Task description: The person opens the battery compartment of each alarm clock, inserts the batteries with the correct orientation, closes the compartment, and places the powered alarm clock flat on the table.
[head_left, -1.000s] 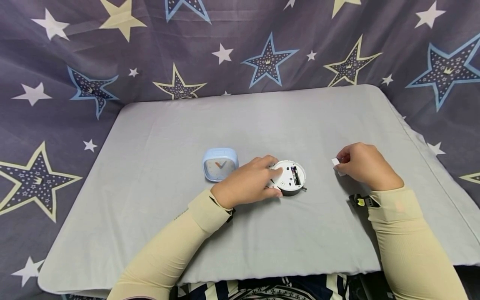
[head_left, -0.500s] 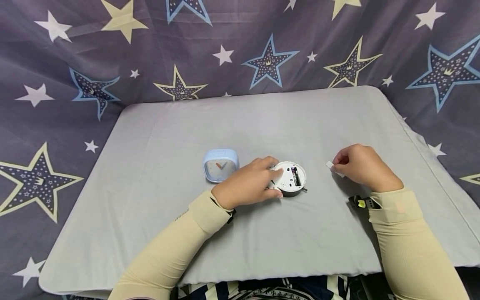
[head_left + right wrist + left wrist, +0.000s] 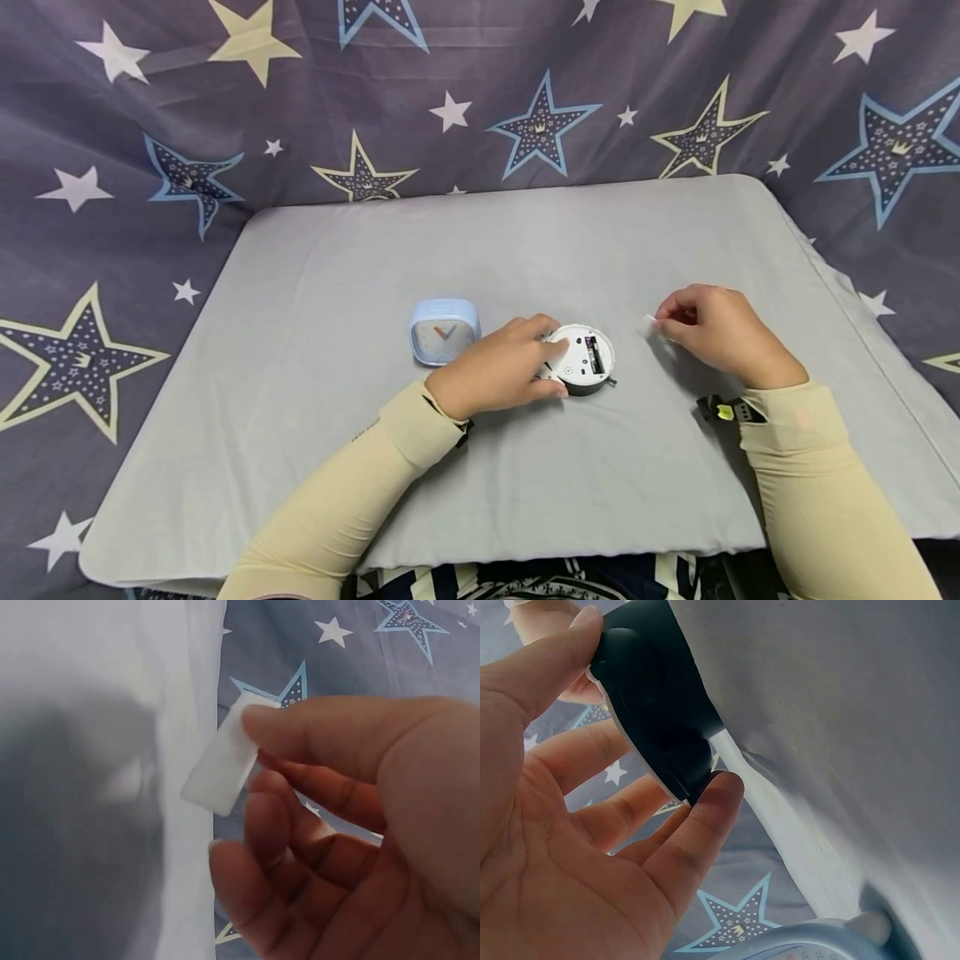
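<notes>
A round white-backed clock (image 3: 576, 360) with a dark side lies back up on the grey table, its dark rectangular battery slot (image 3: 595, 355) uncovered. My left hand (image 3: 498, 367) grips its left side, thumb and fingers round the rim; the left wrist view shows the clock's dark side (image 3: 649, 690) between them. Over the table to the right, my right hand (image 3: 723, 333) pinches a small white battery cover (image 3: 225, 761) between thumb and index finger. That cover appears edge-on and thin in the head view. The other right fingers are loosely curled.
A light blue square alarm clock (image 3: 444, 332) stands just left of my left hand, its dial toward me. The grey cloth-covered table (image 3: 360, 250) ends at a dark star-patterned curtain (image 3: 495, 50) behind and at both sides.
My right hand has shifted a little to the left with the battery cover, which has turned from showing its flat face to edge-on. The left hand and both clocks stay in place.
</notes>
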A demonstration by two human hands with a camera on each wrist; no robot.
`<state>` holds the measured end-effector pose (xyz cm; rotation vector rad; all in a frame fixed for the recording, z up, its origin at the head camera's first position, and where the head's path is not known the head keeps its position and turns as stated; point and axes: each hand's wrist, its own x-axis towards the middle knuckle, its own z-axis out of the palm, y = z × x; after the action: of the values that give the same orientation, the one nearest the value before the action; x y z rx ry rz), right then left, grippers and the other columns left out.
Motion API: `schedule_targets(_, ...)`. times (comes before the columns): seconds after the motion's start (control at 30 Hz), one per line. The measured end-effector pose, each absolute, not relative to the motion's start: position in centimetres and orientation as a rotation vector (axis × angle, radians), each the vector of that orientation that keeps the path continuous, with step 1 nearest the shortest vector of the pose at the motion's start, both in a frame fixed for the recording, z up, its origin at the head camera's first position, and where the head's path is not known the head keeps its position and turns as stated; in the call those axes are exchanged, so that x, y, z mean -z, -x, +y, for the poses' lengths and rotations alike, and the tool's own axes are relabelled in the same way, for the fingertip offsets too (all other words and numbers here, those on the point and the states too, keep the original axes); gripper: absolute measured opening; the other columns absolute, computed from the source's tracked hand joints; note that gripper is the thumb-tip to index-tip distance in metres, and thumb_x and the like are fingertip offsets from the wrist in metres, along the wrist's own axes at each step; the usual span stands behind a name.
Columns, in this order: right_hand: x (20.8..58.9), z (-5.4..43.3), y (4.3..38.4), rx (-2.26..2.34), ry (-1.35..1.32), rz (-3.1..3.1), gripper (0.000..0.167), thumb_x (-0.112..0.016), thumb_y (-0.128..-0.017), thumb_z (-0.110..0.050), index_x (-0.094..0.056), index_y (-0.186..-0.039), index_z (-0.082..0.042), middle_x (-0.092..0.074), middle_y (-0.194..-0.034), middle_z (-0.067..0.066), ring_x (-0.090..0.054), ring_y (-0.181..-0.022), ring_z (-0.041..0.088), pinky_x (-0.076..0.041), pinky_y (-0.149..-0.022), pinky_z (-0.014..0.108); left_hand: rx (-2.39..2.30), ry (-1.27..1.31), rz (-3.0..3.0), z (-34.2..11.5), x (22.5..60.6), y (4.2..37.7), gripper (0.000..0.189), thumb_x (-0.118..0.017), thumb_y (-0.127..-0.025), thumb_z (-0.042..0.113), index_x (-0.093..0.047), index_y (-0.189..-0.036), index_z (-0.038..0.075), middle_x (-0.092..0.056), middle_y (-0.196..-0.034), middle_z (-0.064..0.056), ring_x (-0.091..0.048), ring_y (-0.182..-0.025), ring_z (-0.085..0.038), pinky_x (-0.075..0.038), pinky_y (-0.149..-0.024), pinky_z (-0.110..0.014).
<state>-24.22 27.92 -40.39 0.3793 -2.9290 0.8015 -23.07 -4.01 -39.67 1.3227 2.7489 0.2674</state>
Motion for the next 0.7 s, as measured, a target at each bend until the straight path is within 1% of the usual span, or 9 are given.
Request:
schedule_targets(0.07,40.4,27.8,24.1,-0.839,-0.357,-2.913,0.008,-0.076,-0.093,-0.025,-0.076,-0.087,-0.02,-0.069,-0.078,-0.004,-0.057,-0.072,0.014,-0.042,-0.066,0.026,-0.269,-1.322,2.749,-4.0,39.7,23.1,0.067,-0.072,-0.095,0.05,-0.058,-0.147,0.011,-0.053,-0.147,-0.01,-0.057,-0.125,-0.027,-0.044,-0.108,-0.036)
schedule_targets(0.17,40.3,27.5,24.0,-0.896,-0.313,-2.898,0.009,-0.077,-0.094,-0.027,-0.076,-0.089,-0.02,-0.071,-0.079,-0.004,-0.06,-0.07,0.013,-0.044,-0.063,0.024,-0.267,-1.322,2.75,-4.0,39.7,23.1,0.067,-0.072,-0.095,0.05,-0.058,-0.147,0.011,-0.053,-0.147,-0.01,-0.057,-0.125,-0.027,-0.044,-0.108,-0.036)
schedule_targets(0.43,40.2,26.9,24.0,-0.984,-0.229,-2.856,0.013,-0.079,-0.092,-0.032,-0.077,-0.089,-0.019,-0.072,-0.077,-0.002,-0.06,-0.065,0.012,-0.045,-0.058,0.025,-0.266,-1.315,2.751,-3.9,39.7,23.1,0.067,-0.072,-0.095,0.05,-0.058,-0.148,0.011,-0.053,-0.148,-0.01,-0.057,-0.125,-0.027,-0.045,-0.109,-0.036)
schedule_targets(0.7,40.0,26.0,23.9,-1.23,-0.171,-2.849,0.014,-0.079,-0.091,-0.027,-0.078,-0.095,-0.013,-0.07,-0.07,0.003,-0.063,-0.062,0.015,-0.044,-0.052,0.028,-0.265,-1.317,2.748,-4.0,39.6,23.1,0.066,-0.072,-0.095,0.05,-0.058,-0.147,0.011,-0.053,-0.148,-0.011,-0.057,-0.126,-0.028,-0.044,-0.109,-0.036)
